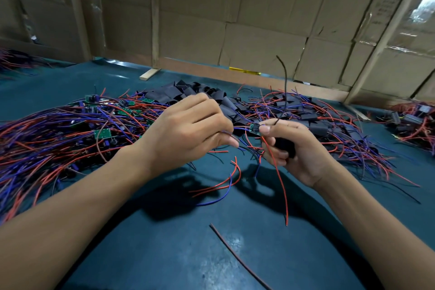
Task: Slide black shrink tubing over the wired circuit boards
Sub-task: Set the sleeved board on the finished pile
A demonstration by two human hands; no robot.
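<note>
A small green circuit board (pixel 255 129) with red, blue and black wires hangs between my hands above the table. My right hand (pixel 294 150) pinches the board's right end with thumb and forefinger and also holds a piece of black shrink tubing (pixel 286 146) in its curled fingers. My left hand (pixel 188 129) pinches the board's blue and red wires (pixel 231 135) just left of the board. A heap of black tubing pieces (pixel 200 94) lies behind my hands.
A big pile of bare wired boards (pixel 70 129) covers the teal table (pixel 164 242) on the left. Tubed boards (pixel 317 122) lie to the right, more at the far right (pixel 409 120). Cardboard walls (pixel 235 7) close the back. A loose brown wire (pixel 235 254) lies near me.
</note>
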